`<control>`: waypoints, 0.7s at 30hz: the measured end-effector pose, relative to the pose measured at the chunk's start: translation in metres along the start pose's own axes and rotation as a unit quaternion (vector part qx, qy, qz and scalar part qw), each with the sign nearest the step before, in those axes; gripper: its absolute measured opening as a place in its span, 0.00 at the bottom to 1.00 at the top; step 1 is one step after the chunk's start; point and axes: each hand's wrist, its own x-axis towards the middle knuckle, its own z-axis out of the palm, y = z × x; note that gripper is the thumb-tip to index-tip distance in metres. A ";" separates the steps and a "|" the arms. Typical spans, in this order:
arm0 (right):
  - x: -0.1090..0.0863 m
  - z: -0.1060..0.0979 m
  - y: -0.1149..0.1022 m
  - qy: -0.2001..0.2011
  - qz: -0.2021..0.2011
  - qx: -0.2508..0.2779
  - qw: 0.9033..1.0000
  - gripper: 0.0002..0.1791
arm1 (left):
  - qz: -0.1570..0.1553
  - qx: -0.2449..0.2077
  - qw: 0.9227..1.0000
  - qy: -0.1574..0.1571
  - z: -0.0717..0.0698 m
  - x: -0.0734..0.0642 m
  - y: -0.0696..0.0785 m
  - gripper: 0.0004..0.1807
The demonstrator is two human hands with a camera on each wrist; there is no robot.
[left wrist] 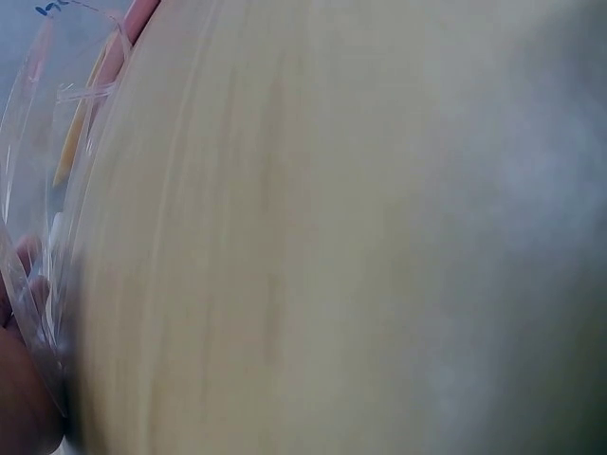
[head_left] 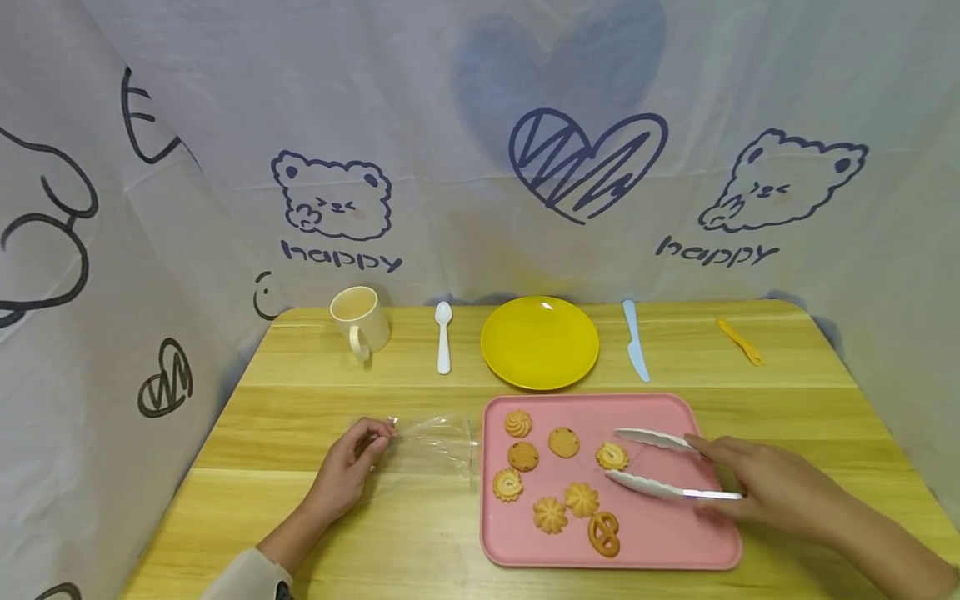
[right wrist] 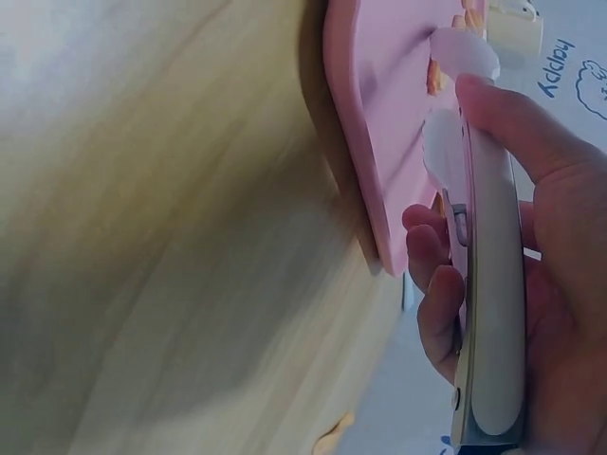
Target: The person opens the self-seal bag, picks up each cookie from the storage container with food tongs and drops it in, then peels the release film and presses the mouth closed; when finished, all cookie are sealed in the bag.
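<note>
Before you on the wooden table [head_left: 262, 417] lies a pink tray [head_left: 675, 533], with a clear plastic bag [head_left: 442, 446] beside its left edge, the bag's left end pinched in your left hand [head_left: 348, 467]. Your right hand [head_left: 772, 487] grips the metal tongs [head_left: 652, 487] over the tray's right side, their arms standing apart, with one fluted cookie [head_left: 612, 456] on the tray between the tips; I can't tell whether they touch it.

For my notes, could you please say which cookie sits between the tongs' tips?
The pale-centred, ruffled cookie nearest the right hand; no other lies between the tips.
</note>
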 end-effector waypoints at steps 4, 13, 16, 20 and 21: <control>0.002 -0.001 0.001 0.006 -0.014 0.002 1.000 0.45 | -0.002 -0.002 1.000 0.001 0.000 0.000 0.000 0.07; 0.006 -0.001 0.000 0.012 -0.022 0.002 1.000 0.41 | -0.004 -0.002 1.000 0.001 0.000 0.000 0.000 0.07; 0.008 -0.002 -0.001 0.013 -0.022 0.002 1.000 0.40 | -0.003 0.000 1.000 0.002 0.000 0.000 0.000 0.07; 0.009 -0.002 -0.001 0.008 -0.017 0.009 1.000 0.38 | -0.001 -0.001 1.000 -0.001 0.000 0.000 0.000 0.07; 0.009 -0.002 -0.001 0.009 -0.018 0.011 1.000 0.38 | -0.002 -0.001 1.000 -0.001 0.000 0.001 0.000 0.08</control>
